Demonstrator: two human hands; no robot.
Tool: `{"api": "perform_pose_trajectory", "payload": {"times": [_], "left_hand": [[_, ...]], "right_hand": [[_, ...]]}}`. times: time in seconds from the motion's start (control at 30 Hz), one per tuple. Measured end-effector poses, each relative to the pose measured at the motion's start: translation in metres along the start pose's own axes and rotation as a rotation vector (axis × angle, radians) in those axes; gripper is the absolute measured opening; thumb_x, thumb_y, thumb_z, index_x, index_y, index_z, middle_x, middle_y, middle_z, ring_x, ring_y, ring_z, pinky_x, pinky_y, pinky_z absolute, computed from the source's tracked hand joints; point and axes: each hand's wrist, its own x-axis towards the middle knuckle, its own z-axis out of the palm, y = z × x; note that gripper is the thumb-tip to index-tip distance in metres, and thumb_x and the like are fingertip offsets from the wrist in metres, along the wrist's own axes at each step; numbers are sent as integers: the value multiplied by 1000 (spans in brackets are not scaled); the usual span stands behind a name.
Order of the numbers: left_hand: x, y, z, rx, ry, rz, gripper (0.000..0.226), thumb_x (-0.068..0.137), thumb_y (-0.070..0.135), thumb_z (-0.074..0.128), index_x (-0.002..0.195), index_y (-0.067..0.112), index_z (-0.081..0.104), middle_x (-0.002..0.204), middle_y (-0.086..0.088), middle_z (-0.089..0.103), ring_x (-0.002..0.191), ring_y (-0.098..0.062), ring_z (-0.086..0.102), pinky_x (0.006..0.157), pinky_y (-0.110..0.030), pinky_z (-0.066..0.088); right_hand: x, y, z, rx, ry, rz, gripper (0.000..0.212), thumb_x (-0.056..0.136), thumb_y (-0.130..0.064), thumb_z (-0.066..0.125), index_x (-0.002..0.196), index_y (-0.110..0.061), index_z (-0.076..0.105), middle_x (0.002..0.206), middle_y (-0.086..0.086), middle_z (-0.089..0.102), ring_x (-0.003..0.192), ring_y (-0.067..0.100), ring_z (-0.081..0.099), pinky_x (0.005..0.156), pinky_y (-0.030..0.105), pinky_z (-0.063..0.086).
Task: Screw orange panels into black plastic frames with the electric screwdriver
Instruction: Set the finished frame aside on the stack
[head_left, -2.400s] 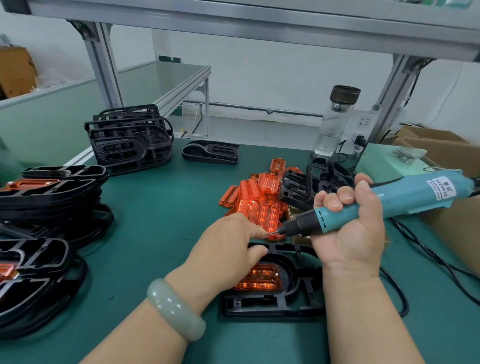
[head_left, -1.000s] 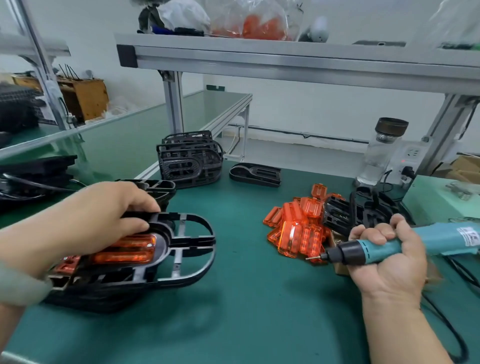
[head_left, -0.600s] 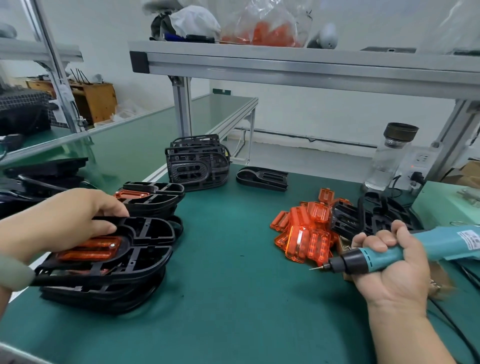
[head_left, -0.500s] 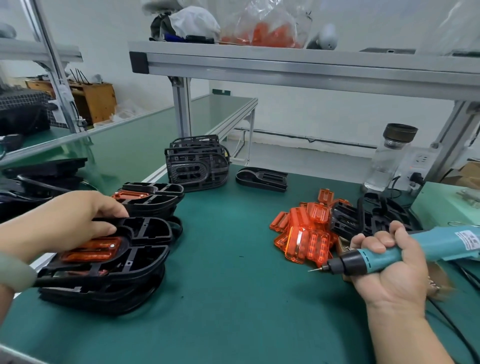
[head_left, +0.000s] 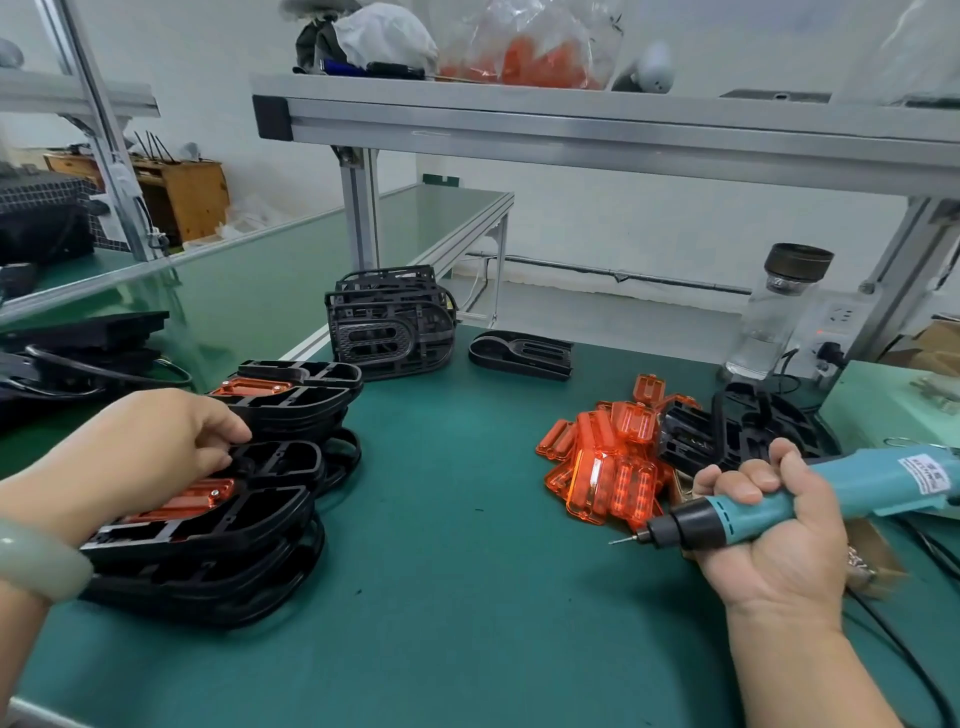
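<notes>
Lower left of the frame: top black frame (head_left: 260, 514) of a stack (head_left: 208, 587) on the green worktop (head_left: 467, 623), with an orange panel (head_left: 197, 496) seated in it. Probably light and stiff, being thin ribbed moulded plastic. Likely smooth enough to slide on the frames below, and liable to crack at the thin ribs if twisted. Best taken by the outer rim or a cross rib, not by the glossy panel. Over its far part, left hand (head_left: 140, 452) curled down, fingertips hooked on a rib, gripping it. Lower right: right hand (head_left: 774, 540) clenched round the electric screwdriver (head_left: 857, 478), bit pointing left, clear of the worktop. Right of centre, loose orange panels (head_left: 608, 467) heaped beside more black frames (head_left: 748, 431).
</notes>
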Motion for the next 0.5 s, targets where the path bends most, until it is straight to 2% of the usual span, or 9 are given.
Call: {"api": "perform_pose_trajectory", "payload": {"times": [0.07,0.13,0.27,0.33,0.5], "left_hand": [[-3,6,-2,-9,-5,7,44,68,9,79,68,49,61,57,24,63,63,-3,64,71,-28,50],[-6,14,-4,-21,3,22,38,70,8,78,71,45,66,59,23,64,64,-5,65,70,-28,50],[-13,38,-10,-26,40,99,47,73,10,77,65,52,56,59,30,59,65,5,59,61,-21,41],[-16,51,-13,-55,44,133,46,74,13,76,65,53,56,58,32,58,65,9,57,61,-14,39],[-22,86,-17,-147,5,197,34,76,20,75,68,50,61,66,27,65,66,8,61,64,-10,41]], "right_hand": [[0,0,1,2,3,3,17,97,-22,45,84,-27,55,57,-13,44,45,1,42,75,21,48],[0,0,1,9,8,5,18,97,-22,45,83,-26,55,57,-12,44,45,2,42,77,22,46],[-1,0,1,14,2,7,18,97,-21,45,84,-26,55,57,-13,44,45,2,42,78,23,46],[-1,-1,1,15,-1,11,17,97,-21,45,84,-26,55,58,-13,44,45,2,42,78,24,46],[-1,0,1,22,9,20,16,97,-21,46,84,-26,56,58,-12,44,45,2,42,77,24,46]]}}
